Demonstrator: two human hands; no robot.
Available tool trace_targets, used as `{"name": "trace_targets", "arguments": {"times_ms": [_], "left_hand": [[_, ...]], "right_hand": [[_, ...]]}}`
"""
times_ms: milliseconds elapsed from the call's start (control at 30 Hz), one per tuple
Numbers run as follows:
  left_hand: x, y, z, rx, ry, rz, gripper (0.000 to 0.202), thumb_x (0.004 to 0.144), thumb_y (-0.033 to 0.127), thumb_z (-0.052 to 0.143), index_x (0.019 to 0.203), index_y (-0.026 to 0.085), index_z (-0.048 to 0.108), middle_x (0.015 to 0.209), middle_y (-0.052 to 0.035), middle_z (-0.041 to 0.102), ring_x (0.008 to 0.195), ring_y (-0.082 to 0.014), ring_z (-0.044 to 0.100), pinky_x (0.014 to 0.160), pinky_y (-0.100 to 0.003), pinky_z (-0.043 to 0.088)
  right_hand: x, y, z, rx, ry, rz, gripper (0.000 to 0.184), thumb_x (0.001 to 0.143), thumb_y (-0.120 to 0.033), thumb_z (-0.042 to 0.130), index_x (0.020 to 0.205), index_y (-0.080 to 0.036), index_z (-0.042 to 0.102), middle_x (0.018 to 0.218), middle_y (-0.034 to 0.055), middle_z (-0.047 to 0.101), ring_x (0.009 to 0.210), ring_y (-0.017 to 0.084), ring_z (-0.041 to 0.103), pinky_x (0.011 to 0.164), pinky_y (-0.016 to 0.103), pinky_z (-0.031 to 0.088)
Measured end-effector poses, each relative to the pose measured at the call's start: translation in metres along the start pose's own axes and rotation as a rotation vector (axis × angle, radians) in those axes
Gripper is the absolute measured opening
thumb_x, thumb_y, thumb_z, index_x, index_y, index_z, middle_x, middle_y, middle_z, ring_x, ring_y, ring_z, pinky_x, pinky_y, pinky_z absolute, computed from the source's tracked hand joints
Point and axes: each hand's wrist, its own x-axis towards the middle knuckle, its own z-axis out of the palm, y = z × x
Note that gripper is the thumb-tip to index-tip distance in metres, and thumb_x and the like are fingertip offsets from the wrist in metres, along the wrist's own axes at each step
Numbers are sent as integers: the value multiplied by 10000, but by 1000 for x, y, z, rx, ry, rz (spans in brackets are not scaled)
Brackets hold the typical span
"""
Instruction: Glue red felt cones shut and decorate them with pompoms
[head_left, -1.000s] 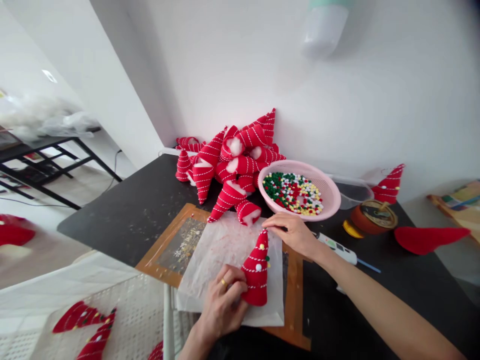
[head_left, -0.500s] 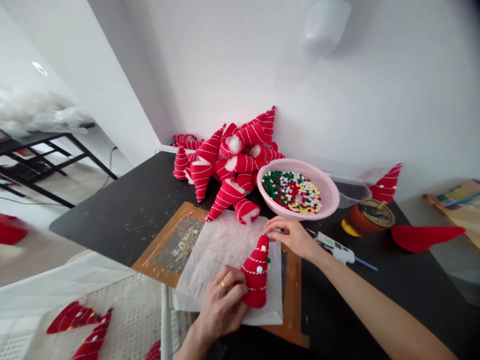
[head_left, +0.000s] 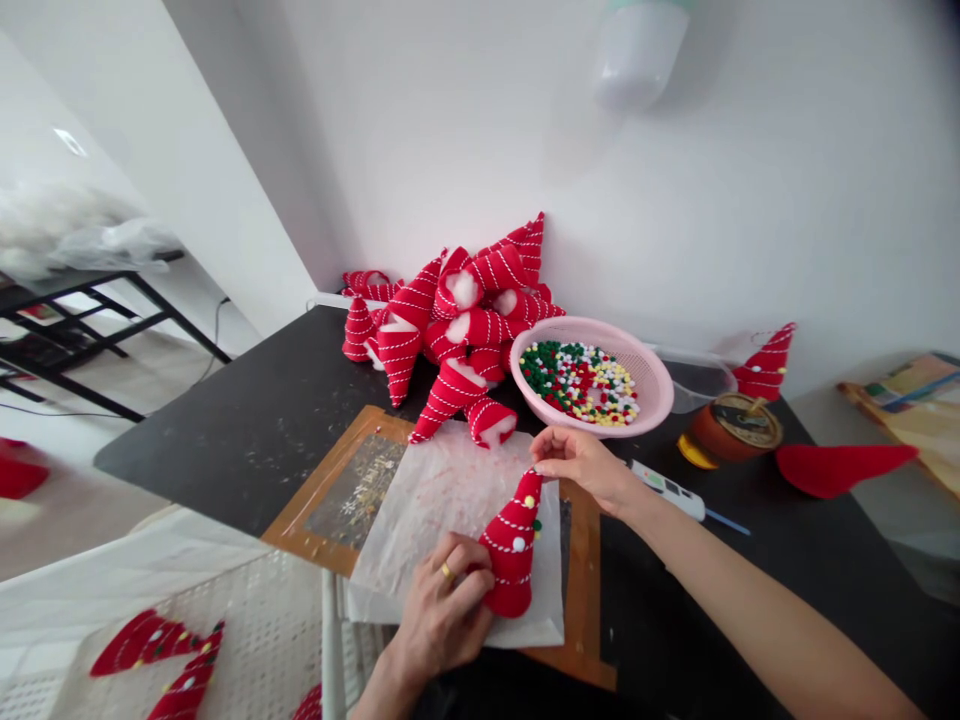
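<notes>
2-POINT HOLD: RED CONE (head_left: 508,575)

Left hand (head_left: 450,600) grasps the cone's lower left side; right hand (head_left: 581,468) has thumb and fingertips together at the tip; whether they pinch the tip or only touch it cannot be told; the cone rests over white paper (head_left: 450,490), between both grips, with 1 white pom-pom (head_left: 519,545) on its face; beyond the right grip: pink basket (head_left: 658,385) of small balls (head_left: 577,383); right of that grip: glue gun (head_left: 671,489); beyond the left grip: cone pile (head_left: 487,328).
</notes>
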Motion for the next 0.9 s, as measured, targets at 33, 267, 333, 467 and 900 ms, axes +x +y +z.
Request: {"name": "trace_targets", "arguments": {"times_ms": [33, 267, 333, 467, 900], "left_hand": [[0, 0, 0, -3, 0, 0, 200, 799, 5, 580, 884, 184, 553, 917, -91, 624, 846, -206, 549, 729, -335, 490], [1, 1, 0, -4, 10, -5, 193, 800, 10, 576, 879, 184, 546, 903, -85, 621, 839, -202, 548, 721, -323, 482], [2, 1, -1, 0, 17, -7, 193, 800, 10, 572, 876, 184, 543, 899, -84, 621, 835, -201, 545, 717, -321, 478], [2, 1, -1, 1, 23, -11, 197, 797, 8, 568, 875, 186, 538, 898, -85, 618, 834, -202, 543, 712, -322, 472], [5, 3, -3, 27, 38, -4, 156, 819, 40, 560, 864, 189, 557, 884, -77, 628, 817, -194, 567, 703, -312, 492]], "right_hand": [[0, -1, 0, 13, -2, -3, 216, 663, -133, 764, 852, -194, 680, 819, -27, 662, 769, 138, 609, 725, 277, 486], [0, -3, 6, 48, 1, -51, 353, 622, -45, 755, 918, -216, 669, 776, -58, 637, 728, 116, 573, 695, 254, 446], [0, -6, 6, 54, -28, -51, 347, 637, -51, 769, 930, -213, 679, 804, -47, 657, 759, 120, 596, 725, 258, 463], [-2, -16, 0, 88, -139, -12, 255, 735, -160, 799, 966, -188, 694, 977, 33, 720, 911, 175, 673, 853, 334, 530], [3, -10, 4, -193, -51, 100, 296, 840, -471, 748, 852, -186, 671, 630, -20, 606, 554, 134, 570, 468, 235, 484]]}}
